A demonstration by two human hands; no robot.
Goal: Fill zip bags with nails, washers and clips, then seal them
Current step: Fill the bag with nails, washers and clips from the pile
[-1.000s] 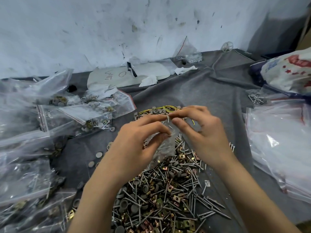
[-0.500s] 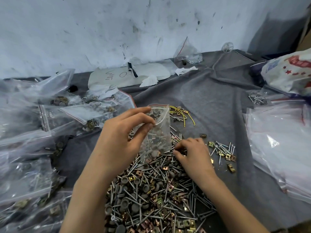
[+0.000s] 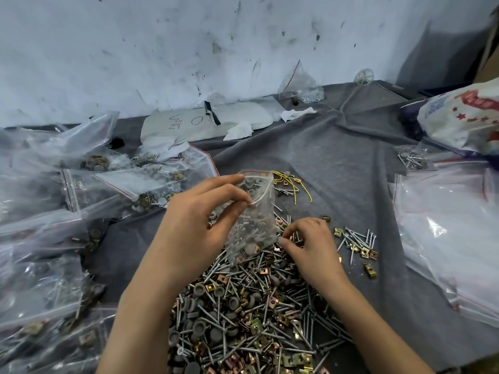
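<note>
zip bag (image 3: 253,225) pinched near its mouth by left hand (image 3: 194,228); right hand (image 3: 310,247) curled onto pile of nails, washers, clips (image 3: 243,319), grip unclear.

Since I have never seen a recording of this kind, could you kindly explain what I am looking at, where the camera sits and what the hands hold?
There is no machine here. These are a person's two bare hands, filmed by one wide-angle camera worn on the head, looking forward and down. On the grey cloth lies a pile of nails, grey washers and brass-coloured clips. The left hand pinches a small clear zip bag near its top; some washers and nails are already inside. The right hand reaches into the pile with curled fingers; whether it holds a piece I cannot tell. Filled bags lie at the left, and a stack of clear bags at the right.
</note>
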